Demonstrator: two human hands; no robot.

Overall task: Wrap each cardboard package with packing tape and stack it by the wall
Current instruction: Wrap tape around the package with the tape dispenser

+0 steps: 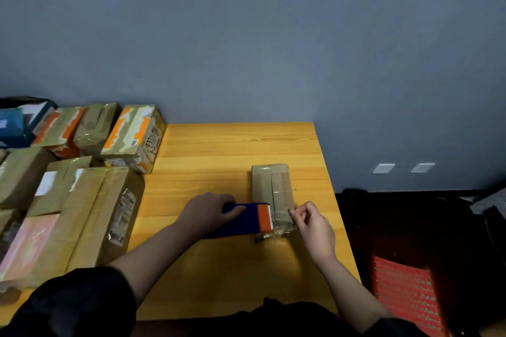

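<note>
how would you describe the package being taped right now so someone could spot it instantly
On the yellow wooden table, look right of centre, away from the heap of parcels at the left edge. The small cardboard package lies alone between the hands, beside the blue and orange tape dispenser. Unlike the others, it is narrow, plain brown and touches no other box.

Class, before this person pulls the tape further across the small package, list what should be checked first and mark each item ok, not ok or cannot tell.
1. Left hand grips the tape dispenser: ok.
2. Right hand pinches the tape end: ok.
3. Small package lies flat on the table: ok.
4. Tape stuck to the package's near end: cannot tell.
5. Table space by the wall for stacking: ok.
</note>
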